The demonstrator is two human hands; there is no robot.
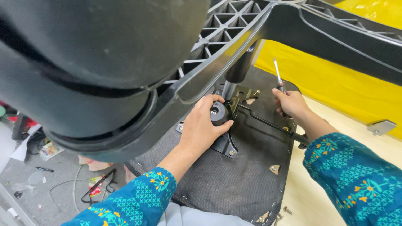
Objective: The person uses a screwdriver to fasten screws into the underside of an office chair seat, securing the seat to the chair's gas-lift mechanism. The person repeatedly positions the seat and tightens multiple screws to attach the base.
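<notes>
An office chair lies upside down, its black seat underside (234, 175) facing up. My left hand (201, 125) grips the round black knob (217, 112) of the metal tilt mechanism (228, 146) bolted to the seat. My right hand (291, 104) holds a screwdriver (278, 76) with its shaft pointing up, just right of the mechanism and above a long black lever (268, 124). The gas column (238, 71) rises from the mechanism to the black star base (259, 25). A large black caster (83, 62) fills the near left of the view.
The seat rests on a light wooden tabletop (322, 125), with yellow sheeting (335, 79) behind. A metal bracket (380, 127) lies at the right. Loose screws (287, 210) sit near the seat's front edge. Litter and cables (96, 188) lie on the grey floor at left.
</notes>
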